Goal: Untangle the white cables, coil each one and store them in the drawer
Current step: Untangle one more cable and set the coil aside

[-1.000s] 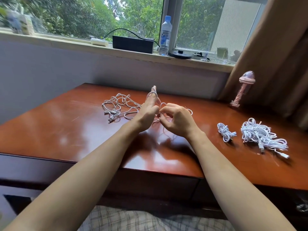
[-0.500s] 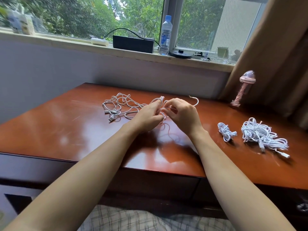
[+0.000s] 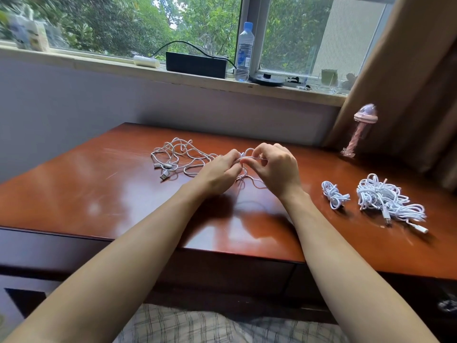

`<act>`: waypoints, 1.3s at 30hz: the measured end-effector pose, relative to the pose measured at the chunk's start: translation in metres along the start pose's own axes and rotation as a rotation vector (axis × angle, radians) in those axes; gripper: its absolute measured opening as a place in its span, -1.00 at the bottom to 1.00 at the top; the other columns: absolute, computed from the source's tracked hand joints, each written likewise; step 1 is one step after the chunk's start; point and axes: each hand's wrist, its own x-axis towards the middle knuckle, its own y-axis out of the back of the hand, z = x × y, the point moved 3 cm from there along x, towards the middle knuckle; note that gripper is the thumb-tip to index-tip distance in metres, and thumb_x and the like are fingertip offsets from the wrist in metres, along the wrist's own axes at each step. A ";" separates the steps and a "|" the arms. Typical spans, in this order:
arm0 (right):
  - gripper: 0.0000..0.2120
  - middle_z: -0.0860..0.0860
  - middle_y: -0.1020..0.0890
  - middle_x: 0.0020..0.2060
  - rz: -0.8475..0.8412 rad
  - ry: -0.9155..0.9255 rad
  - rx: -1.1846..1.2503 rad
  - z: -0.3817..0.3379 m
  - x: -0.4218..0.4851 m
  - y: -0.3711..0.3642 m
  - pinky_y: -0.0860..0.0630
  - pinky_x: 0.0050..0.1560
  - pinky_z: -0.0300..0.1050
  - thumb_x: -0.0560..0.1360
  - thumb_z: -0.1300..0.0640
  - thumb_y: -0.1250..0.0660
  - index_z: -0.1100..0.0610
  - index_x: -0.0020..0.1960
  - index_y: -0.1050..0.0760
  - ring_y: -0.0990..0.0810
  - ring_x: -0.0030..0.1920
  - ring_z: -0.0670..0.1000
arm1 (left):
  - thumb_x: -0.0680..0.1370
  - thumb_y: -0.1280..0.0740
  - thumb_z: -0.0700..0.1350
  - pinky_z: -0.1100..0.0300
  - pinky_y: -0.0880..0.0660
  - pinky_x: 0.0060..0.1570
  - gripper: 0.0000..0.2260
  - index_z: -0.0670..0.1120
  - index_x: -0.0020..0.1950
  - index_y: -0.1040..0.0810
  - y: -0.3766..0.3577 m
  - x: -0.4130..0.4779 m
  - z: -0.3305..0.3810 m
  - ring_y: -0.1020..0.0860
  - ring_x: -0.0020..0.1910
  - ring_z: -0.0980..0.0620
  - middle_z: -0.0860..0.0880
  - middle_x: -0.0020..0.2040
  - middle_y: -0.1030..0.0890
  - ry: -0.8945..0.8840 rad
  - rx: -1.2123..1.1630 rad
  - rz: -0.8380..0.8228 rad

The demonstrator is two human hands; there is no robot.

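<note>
A loose tangle of white cables (image 3: 175, 157) lies on the brown desk (image 3: 99, 194), left of centre, with USB plugs at its near side. One white cable (image 3: 249, 158) runs from that tangle into both hands. My left hand (image 3: 220, 170) grips it with curled fingers. My right hand (image 3: 277, 169) pinches the same cable just to the right, the two hands almost touching above the desk. A small coiled white cable (image 3: 333, 194) lies to the right, and a bigger heap of white cables (image 3: 385, 201) beyond it. No drawer front is clearly visible.
A pink bottle-like object (image 3: 358, 129) stands at the desk's back right by a brown curtain (image 3: 408, 82). On the windowsill are a black box (image 3: 196, 64), a water bottle (image 3: 243, 53) and small items. The desk's front edge (image 3: 222, 251) runs below my forearms.
Both hands have dropped lower and stayed together on the cable. The left fingers that stuck up a second ago are now curled, and the cable end that looped up right of the hands is gone.
</note>
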 end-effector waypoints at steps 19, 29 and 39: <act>-0.91 -0.07 -0.65 -0.28 -0.211 -0.331 0.475 0.011 -0.004 -0.008 -0.50 -0.17 -0.17 0.58 0.12 -0.39 -0.02 -0.09 -0.56 -0.56 -0.27 -0.13 | 0.56 -0.26 -0.10 0.25 -0.05 -0.46 -0.80 -0.17 -0.17 -0.58 0.001 -0.004 0.024 -0.06 -0.49 0.07 0.07 -0.50 -0.14 0.128 -0.865 -0.110; -0.76 0.04 -0.60 -0.38 -0.340 -0.304 0.383 0.009 -0.009 -0.014 -0.49 -0.24 0.07 0.63 -0.02 -0.27 0.02 -0.18 -0.52 -0.53 -0.33 0.11 | 0.68 -0.12 -0.07 0.21 -0.03 -0.46 -0.69 -0.23 0.23 -0.54 0.002 -0.001 0.026 -0.10 -0.58 0.13 0.03 -0.49 -0.30 0.203 -1.195 -0.190; -0.86 -0.02 -0.66 -0.32 -0.358 -0.293 0.360 0.005 -0.007 -0.014 -0.50 -0.19 -0.09 0.60 0.09 -0.34 0.05 -0.11 -0.62 -0.60 -0.29 0.02 | 0.72 -0.05 -0.17 0.31 -0.14 -0.51 -0.72 -0.27 0.33 -0.40 0.013 0.005 0.018 -0.13 -0.62 0.16 -0.08 0.19 -0.68 0.200 -1.270 0.001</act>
